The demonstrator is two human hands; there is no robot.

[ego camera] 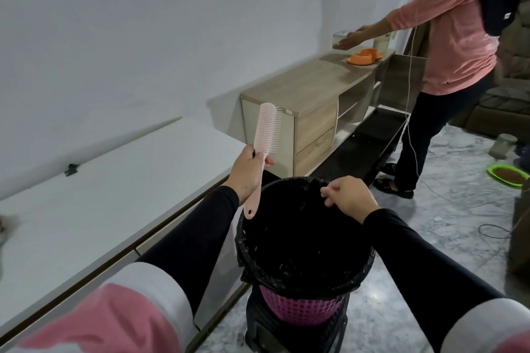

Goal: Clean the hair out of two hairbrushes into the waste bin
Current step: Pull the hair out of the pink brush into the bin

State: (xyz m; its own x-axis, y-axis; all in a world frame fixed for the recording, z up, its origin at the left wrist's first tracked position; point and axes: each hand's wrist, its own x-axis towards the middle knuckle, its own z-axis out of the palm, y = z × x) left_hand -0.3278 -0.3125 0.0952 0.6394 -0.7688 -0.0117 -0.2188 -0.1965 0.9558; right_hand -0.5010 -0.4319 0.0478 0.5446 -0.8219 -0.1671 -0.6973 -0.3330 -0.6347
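Observation:
My left hand grips a pale pink hairbrush by its handle, bristles facing right and head pointing up, just left of the bin's far rim. The waste bin is a pink mesh basket lined with a black bag and stands on the floor in front of me. Over the bin's far rim, my right hand has its fingertips pinched together; whether hair is between them is too small to tell. I see only one hairbrush.
A white cabinet top runs along my left. Beyond it stands a wooden sideboard with an orange dish. Another person in a pink top stands at the right. Cables and a green tray lie on the marble floor.

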